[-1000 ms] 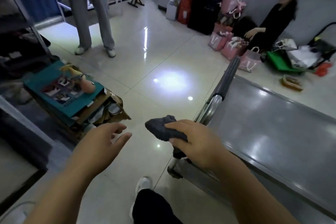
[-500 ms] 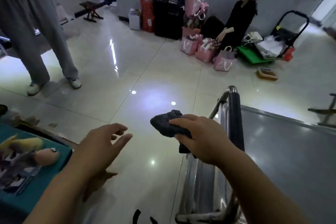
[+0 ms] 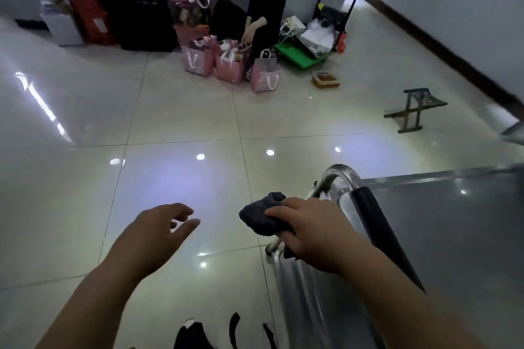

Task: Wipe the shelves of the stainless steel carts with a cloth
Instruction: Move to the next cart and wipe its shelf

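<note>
My right hand (image 3: 310,231) grips a bunched dark grey cloth (image 3: 262,214) just left of the stainless steel cart's handle (image 3: 377,229), which has a black grip on a curved steel tube. The cart's top shelf (image 3: 459,224) stretches to the right, flat and shiny. My left hand (image 3: 157,231) hovers over the tiled floor to the left of the cloth, fingers loosely spread and holding nothing.
A seated person (image 3: 265,5) in black is at the back among several pink gift bags (image 3: 229,65). A green hand trolley (image 3: 309,48) stands beside them, a small folding stool (image 3: 412,112) at right. Glossy tiled floor lies ahead.
The view has swung to the right: the standing person and teal box at left have left the frame. Both hands keep the same pose, the cloth still in my right hand.
</note>
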Tool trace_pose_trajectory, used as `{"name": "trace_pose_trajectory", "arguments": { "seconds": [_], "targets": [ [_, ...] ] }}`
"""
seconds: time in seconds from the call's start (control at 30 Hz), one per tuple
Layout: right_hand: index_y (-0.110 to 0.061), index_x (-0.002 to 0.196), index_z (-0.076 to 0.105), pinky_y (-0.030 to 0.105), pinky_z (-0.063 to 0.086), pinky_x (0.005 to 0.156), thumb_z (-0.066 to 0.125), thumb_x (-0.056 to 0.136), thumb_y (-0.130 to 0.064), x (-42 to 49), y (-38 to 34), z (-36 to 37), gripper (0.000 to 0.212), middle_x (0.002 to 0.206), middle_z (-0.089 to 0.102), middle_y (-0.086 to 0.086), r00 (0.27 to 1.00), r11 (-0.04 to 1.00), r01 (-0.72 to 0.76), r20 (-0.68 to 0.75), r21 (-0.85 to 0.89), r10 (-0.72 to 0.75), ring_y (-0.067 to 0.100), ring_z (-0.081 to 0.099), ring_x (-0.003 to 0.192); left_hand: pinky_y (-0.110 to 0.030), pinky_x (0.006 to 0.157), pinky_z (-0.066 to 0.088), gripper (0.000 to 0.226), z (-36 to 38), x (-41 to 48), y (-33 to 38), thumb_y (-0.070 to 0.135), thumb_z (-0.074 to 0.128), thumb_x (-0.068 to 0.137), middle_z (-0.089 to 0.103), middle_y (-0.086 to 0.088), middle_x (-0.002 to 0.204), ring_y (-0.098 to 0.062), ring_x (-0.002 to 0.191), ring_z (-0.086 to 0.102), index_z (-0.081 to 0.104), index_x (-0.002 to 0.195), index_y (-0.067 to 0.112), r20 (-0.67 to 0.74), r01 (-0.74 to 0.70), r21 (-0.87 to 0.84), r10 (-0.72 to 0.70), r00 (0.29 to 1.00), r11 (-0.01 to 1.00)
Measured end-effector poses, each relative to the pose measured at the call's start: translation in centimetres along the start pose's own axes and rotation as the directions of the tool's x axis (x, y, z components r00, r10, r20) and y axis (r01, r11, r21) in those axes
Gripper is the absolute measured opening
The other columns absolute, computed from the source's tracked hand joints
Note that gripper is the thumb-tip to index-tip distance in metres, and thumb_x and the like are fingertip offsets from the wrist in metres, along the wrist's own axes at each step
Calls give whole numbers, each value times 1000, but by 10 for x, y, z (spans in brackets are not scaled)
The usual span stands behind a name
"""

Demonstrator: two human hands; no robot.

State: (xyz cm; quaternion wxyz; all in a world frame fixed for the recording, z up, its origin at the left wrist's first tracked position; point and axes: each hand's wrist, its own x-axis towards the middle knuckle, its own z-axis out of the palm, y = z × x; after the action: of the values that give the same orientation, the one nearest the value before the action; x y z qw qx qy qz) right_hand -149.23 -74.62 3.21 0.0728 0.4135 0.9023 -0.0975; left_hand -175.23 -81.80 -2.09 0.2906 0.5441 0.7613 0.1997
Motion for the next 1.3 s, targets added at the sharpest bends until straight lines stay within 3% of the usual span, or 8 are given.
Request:
{"name": "trace_pose_trajectory", "arguments": {
  "seconds": [0.37, 0.53, 0.87, 1.07, 1.17, 1.3],
  "targets": [
    [-36, 136, 45, 34, 40, 84, 43, 95, -40, 117, 37, -11, 42, 138, 48, -11, 956, 952, -291, -16, 99, 294, 24, 55, 103, -24, 75, 45, 29, -33, 206, 34, 49, 54, 88, 61, 18, 102, -1, 93, 58, 60, 112, 34, 263, -265, 92, 234, 936, 960],
    [-38, 136, 44, 32, 37, 82, 40, 95, -43, 183, 93, -16, 41, 137, 49, -12, 920, 917, -379, -60, 121, 388, 22, 54, 105, -23, 78, 47, 32, -32, 310, 86, 51, 52, 88, 61, 18, 105, -1, 94, 58, 59, 115, 34, 327, -430, 149, 366, 871, 890],
    [-37, 138, 39, 34, 36, 83, 38, 97, -42, 273, 224, -52, 42, 139, 46, -9, 807, 808, -558, -106, 186, 582, 24, 53, 105, -25, 78, 48, 31, -2, 476, 191, 48, 54, 88, 63, 14, 104, -3, 93, 59, 60, 113, 32, 455, -560, 143, 448, 769, 816],
    [-36, 138, 40, 32, 41, 83, 38, 96, -42, 267, 298, -42, 42, 136, 49, -7, 617, 604, -748, -45, 275, 785, 24, 55, 102, -23, 76, 48, 31, 62, 558, 267, 51, 53, 87, 60, 17, 99, -1, 88, 58, 59, 112, 34, 645, -733, 140, 500, 578, 666],
    [-38, 135, 40, 34, 44, 85, 38, 96, -42, 261, 328, -28, 39, 133, 50, -8, 472, 442, -840, 24, 314, 881, 24, 56, 104, -25, 78, 49, 29, 100, 597, 305, 51, 55, 86, 58, 21, 93, 0, 85, 58, 61, 109, 35, 729, -808, 108, 506, 461, 579],
    [-39, 134, 41, 35, 45, 86, 40, 96, -41, 258, 366, -15, 38, 132, 51, -9, 239, 184, -913, 113, 365, 964, 21, 55, 106, -28, 81, 50, 28, 151, 644, 367, 52, 54, 86, 60, 20, 97, 0, 88, 58, 61, 108, 36, 825, -904, 8, 509, 248, 428]
  ]
}}
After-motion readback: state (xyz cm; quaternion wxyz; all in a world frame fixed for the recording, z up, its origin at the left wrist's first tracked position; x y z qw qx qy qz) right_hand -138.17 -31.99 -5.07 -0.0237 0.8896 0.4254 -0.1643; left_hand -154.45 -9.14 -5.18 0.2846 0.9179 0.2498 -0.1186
